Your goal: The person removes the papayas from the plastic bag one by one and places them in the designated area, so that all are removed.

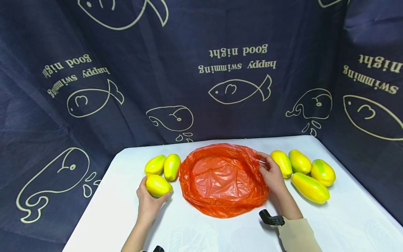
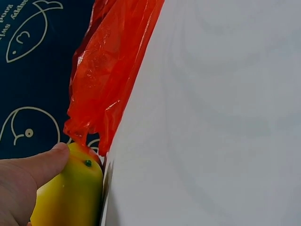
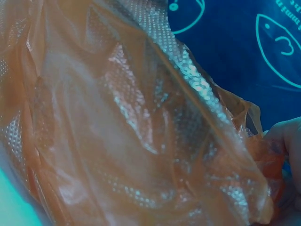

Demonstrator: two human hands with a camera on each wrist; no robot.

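Note:
A red plastic bag [image 1: 223, 178] lies spread on the table with its mouth open upward. My right hand [image 1: 272, 175] holds the bag's right rim, its thumb and fingers on the plastic. In the right wrist view the bag [image 3: 117, 117] fills most of the picture, with part of the right hand [image 3: 287, 146] at the right edge. To the left of the bag, my left hand [image 1: 149, 203] grips a yellow papaya [image 1: 158, 185], thumb on its near side. The left wrist view shows this papaya [image 2: 70, 188] with its small green stem end toward the bag.
Two more yellow-green papayas, one [image 1: 155, 165] beside the other [image 1: 172, 167], lie just behind the held one. Several papayas [image 1: 310, 188] are grouped right of the bag, close to my right hand. A dark blue printed curtain [image 1: 176, 80] stands behind the white table [image 1: 201, 234].

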